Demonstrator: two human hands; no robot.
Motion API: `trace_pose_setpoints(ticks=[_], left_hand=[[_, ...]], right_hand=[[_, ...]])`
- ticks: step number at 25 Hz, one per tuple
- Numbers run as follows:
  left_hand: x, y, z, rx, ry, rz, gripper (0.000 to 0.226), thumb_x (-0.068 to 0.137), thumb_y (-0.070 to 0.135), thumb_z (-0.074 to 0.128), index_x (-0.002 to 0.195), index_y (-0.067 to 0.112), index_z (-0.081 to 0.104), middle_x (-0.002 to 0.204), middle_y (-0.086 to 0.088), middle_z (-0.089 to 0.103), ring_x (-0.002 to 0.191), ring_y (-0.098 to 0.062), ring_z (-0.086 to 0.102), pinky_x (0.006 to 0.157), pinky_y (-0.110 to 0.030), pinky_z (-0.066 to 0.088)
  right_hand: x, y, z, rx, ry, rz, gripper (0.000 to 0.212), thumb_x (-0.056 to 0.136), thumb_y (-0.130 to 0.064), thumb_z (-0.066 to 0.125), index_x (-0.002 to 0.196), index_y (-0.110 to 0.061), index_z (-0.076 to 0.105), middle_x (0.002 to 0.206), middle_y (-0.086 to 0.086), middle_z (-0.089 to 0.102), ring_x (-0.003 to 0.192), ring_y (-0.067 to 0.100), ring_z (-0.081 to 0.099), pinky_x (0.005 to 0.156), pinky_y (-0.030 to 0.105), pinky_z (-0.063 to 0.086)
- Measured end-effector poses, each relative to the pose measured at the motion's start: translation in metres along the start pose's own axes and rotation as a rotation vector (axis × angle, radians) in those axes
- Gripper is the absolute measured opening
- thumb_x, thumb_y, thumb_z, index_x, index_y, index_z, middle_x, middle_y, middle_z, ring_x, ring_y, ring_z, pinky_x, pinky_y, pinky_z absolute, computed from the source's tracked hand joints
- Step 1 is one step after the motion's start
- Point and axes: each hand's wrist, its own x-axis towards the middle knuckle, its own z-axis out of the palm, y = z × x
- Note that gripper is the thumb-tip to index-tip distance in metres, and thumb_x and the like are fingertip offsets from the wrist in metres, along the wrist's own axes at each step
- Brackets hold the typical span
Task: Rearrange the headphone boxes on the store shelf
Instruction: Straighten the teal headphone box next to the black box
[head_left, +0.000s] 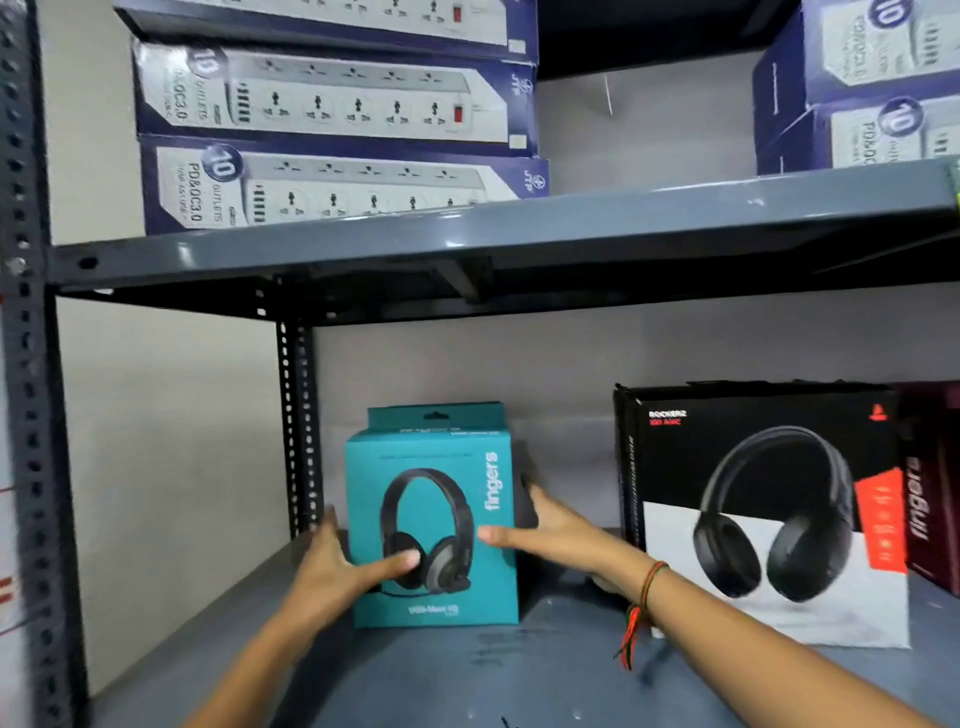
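Note:
A teal headphone box stands upright on the lower grey shelf, left of centre. My left hand grips its left side, thumb across the front. My right hand holds its right side, thumb on the front and fingers round the edge. A larger black and white headphone box stands upright to the right, apart from the teal one. Behind that box's right edge shows part of a dark red headphone box.
The upper shelf overhangs close above, with stacked blue power-strip boxes at left and more at right. A perforated steel upright stands just left of the teal box, another at the frame's left edge.

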Motion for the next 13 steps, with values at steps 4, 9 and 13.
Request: trace_pose_setpoints(ticks=[4,9,13], left_hand=[[0.013,-0.011,-0.002,-0.098,-0.295,-0.058,0.116,0.033,0.058,0.102,0.136,0.025,0.06,0.114,0.009,0.083,0.104,-0.01,0.078,0.091,-0.029,0.061],[0.023,-0.012,0.002,-0.078,-0.281,-0.089,0.099,0.026,0.067,0.098,0.113,0.028,0.075,0.099,0.014,0.085,0.098,-0.008,0.078,0.083,-0.024,0.061],[0.026,-0.013,0.002,-0.039,-0.259,-0.084,0.1,0.024,0.072,0.095,0.112,0.028,0.075,0.105,0.007,0.084,0.1,-0.01,0.078,0.083,-0.025,0.061]], right_hand=[[0.015,0.019,0.017,0.031,-0.165,0.055,0.076,0.073,-0.051,0.085,0.139,-0.046,0.046,0.134,-0.018,0.065,0.12,-0.001,0.063,0.106,0.027,0.05],[0.025,0.03,0.023,-0.032,-0.13,0.086,0.091,0.069,-0.064,0.082,0.148,-0.04,0.043,0.132,-0.018,0.067,0.117,-0.001,0.064,0.098,0.021,0.054],[0.023,0.026,0.024,-0.073,-0.11,0.082,0.078,0.078,-0.061,0.074,0.147,-0.039,0.044,0.124,-0.023,0.065,0.104,-0.013,0.062,0.077,0.003,0.049]])
